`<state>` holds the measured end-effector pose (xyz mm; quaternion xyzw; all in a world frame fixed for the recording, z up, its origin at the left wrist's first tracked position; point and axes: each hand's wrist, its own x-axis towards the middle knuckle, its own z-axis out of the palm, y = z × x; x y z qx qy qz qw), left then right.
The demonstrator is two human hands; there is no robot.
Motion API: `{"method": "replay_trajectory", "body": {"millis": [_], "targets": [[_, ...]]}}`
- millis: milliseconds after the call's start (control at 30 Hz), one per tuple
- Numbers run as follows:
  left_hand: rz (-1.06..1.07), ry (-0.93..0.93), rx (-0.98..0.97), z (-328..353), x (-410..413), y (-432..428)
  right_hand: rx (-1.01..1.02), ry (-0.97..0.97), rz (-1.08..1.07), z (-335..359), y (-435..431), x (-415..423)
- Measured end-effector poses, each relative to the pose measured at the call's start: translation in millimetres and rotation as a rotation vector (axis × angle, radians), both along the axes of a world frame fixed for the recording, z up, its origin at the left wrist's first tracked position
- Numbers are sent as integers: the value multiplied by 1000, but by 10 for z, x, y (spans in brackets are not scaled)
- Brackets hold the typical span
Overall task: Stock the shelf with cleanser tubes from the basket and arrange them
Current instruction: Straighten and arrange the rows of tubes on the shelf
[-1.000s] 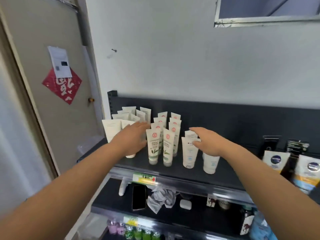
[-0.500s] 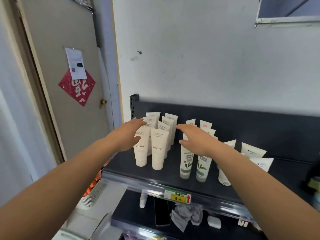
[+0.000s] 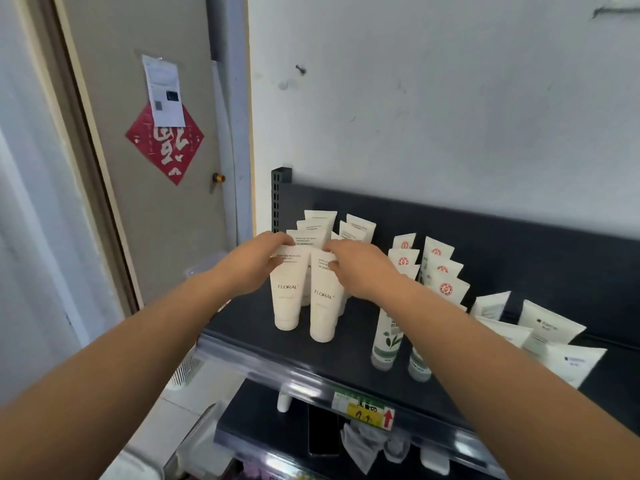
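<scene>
Cream FLORAL cleanser tubes stand cap-down in a cluster at the left end of the dark shelf (image 3: 242, 337). My left hand (image 3: 254, 263) wraps the crimped top of the front-left FLORAL tube (image 3: 288, 299), thumb in front and fingers behind. My right hand (image 3: 362, 270) curls its fingers over the top of the front-right FLORAL tube (image 3: 323, 306). The two hands flank the cluster. To the right stand two rows of green-leaf tubes (image 3: 385, 341) with red seals. Only a white slatted basket corner (image 3: 187, 370) shows below the shelf's left end.
Loose white tubes (image 3: 550, 327) lean at the shelf's right. A yellow price label (image 3: 367, 410) sits on the front rail. The lower shelf holds a dark phone (image 3: 323, 434) and a crumpled cloth (image 3: 367, 445). A door with a red decoration (image 3: 164, 143) is on the left.
The view has swung left. Both hands left the green-leaf and white tubes and moved left, closing in on the two front FLORAL tubes.
</scene>
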<state>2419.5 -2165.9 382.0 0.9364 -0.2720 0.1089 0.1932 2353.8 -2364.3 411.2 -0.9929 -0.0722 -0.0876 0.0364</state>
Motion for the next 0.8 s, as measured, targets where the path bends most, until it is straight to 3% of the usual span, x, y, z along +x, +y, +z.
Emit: {"method": "replay_trajectory", "body": {"millis": [167, 400, 800], "targets": [[-33, 58, -33, -17, 148, -4, 126, 11, -50, -37, -10, 105], [-172, 123, 7, 58, 327, 129, 20, 94, -68, 81, -2, 128], [-372, 43, 67, 79, 372, 205, 103, 84, -105, 132, 110, -139]]}}
